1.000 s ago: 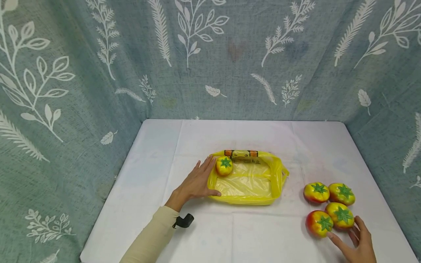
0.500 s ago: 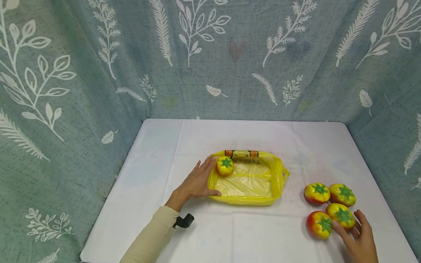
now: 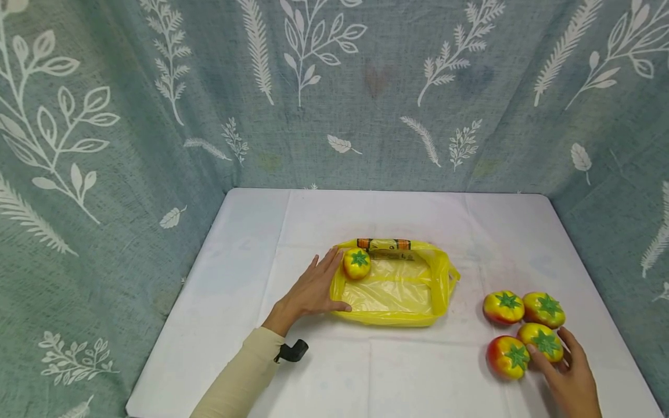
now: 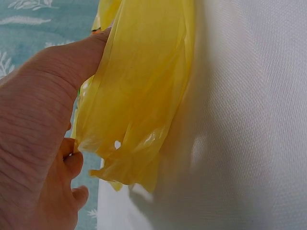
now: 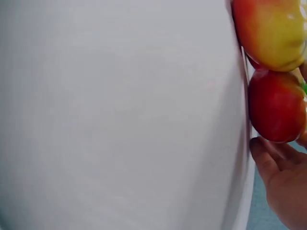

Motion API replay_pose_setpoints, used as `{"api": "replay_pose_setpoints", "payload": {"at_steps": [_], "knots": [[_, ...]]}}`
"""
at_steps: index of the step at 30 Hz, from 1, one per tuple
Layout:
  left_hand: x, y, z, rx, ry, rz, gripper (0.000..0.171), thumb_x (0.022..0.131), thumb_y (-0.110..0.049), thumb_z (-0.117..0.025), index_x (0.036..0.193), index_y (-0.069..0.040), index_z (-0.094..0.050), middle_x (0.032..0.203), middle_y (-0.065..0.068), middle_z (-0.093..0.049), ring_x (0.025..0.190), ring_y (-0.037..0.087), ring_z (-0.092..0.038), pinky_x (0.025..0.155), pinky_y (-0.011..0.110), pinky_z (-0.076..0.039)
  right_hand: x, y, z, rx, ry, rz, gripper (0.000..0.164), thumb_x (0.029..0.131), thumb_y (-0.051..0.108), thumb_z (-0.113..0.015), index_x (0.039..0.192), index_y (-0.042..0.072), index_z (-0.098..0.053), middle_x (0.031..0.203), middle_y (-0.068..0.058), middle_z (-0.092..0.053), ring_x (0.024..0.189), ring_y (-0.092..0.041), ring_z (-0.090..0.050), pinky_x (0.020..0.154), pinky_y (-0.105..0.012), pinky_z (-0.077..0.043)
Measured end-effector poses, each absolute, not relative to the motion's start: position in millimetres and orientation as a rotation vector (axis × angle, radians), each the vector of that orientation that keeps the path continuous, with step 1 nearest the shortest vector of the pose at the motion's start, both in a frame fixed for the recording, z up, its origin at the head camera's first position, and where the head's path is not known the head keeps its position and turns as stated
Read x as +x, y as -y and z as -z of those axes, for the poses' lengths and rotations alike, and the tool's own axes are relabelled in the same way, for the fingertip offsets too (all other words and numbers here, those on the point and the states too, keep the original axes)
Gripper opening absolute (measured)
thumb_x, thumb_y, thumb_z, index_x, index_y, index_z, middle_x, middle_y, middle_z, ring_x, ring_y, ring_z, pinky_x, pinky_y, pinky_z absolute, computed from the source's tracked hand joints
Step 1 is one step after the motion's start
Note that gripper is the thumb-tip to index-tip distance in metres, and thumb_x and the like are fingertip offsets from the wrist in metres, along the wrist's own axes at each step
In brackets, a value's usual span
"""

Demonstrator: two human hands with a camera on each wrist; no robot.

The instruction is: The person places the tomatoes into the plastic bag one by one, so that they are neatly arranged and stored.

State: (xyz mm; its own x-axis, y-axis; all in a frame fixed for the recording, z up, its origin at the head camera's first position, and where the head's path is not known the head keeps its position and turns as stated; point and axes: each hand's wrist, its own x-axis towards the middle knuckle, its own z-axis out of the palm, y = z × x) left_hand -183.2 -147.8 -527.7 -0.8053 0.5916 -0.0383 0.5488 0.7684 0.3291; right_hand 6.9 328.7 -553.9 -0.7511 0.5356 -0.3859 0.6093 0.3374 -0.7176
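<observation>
Left wrist view alone: ragged edge (image 4: 127,172) of yellow bag (image 4: 139,86) | one bag, five fruits (image 3: 503,313) | your left hand (image 3: 313,290) spread against bag, your right hand (image 3: 575,377) gripping one fruit (image 3: 534,332)

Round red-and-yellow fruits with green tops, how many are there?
5: one fruit inside the yellow plastic bag, four clustered on the white table at right: far-left fruit, far-right fruit, near-left fruit, and near-right fruit touched by the right hand.

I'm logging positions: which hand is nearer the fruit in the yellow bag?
Left: the left hand is beside the fruit, at the bag's rim; the right hand holds another fruit outside.
</observation>
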Motion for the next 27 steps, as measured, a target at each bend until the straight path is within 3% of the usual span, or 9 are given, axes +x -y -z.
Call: {"api": "replay_pose_setpoints", "payload": {"at_steps": [6, 21, 27], "knots": [[-184, 148, 529, 0.921, -2.822, -0.454, 0.130, 0.074, -0.070, -0.077, 0.163, -0.004, -0.009, 0.169, 0.015, -0.008, 0.155, 0.025, -0.009, 0.124, 0.050, -0.010, 5, -331, 552, 1.018, -2.528, 1.341, 0.101, 0.098, 0.049, -0.060, 0.161, 0.002, 0.003, 0.165, -0.030, -0.001, 0.143, -0.058, -0.017, 0.111, -0.068, -0.027], [-185, 147, 530, 0.925, -2.832, -0.453, 0.130, 0.073, -0.071, -0.077, 0.163, -0.005, -0.010, 0.169, 0.014, -0.008, 0.155, 0.024, -0.009, 0.124, 0.050, -0.010, 11, -329, 542, 1.036, -2.524, 1.209, 0.101, 0.097, 0.060, -0.056, 0.160, -0.003, -0.007, 0.155, -0.039, -0.022, 0.134, -0.054, -0.029, 0.111, -0.068, -0.027], [-185, 147, 529, 0.916, -2.825, -0.465, 0.130, 0.073, -0.070, -0.077, 0.163, -0.006, -0.009, 0.169, 0.013, -0.007, 0.155, 0.023, -0.008, 0.124, 0.049, -0.009, 13, -330, 534, 1.055, -2.546, 1.226, 0.095, 0.099, 0.052, -0.057, 0.160, -0.002, -0.009, 0.155, -0.039, -0.023, 0.134, -0.054, -0.031, 0.111, -0.067, -0.030]]}}
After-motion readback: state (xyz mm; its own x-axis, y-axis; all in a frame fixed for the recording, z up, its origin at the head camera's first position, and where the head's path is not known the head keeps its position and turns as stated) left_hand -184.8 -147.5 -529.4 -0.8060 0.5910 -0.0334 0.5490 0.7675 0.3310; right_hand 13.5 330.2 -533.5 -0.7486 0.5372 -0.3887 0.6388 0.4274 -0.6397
